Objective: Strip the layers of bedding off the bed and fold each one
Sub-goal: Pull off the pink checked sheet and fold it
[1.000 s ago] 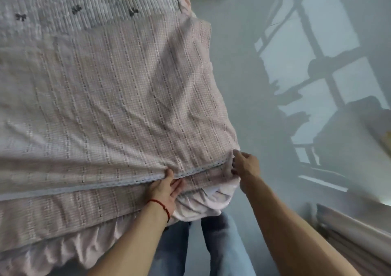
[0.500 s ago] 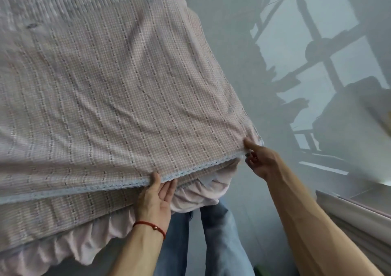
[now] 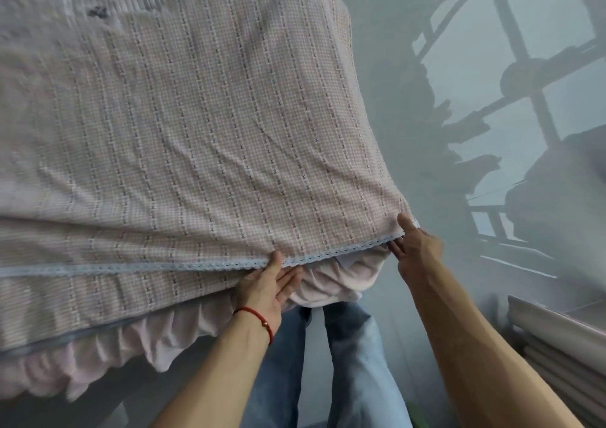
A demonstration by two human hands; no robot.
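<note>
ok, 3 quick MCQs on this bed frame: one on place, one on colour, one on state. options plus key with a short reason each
1. Where on the checked sheet does the right hand grip?
A. the middle of the far edge
B. the near corner
C. the centre of the top

2. What colour is the bracelet on the left wrist?
A. red
B. green
C. black

3. How does the lace-trimmed edge lie between the two hands?
A. tucked under the mattress
B. folded into a stack
C. lifted off the pale pink ruffled layer below

Key:
1 B: the thumb lies on top of the corner at the bed's near right end, fingers under it.
2 A: a thin red cord circles the wrist behind the left hand.
3 C: the trim hangs raised between the hands, with the ruffled layer showing underneath.
</note>
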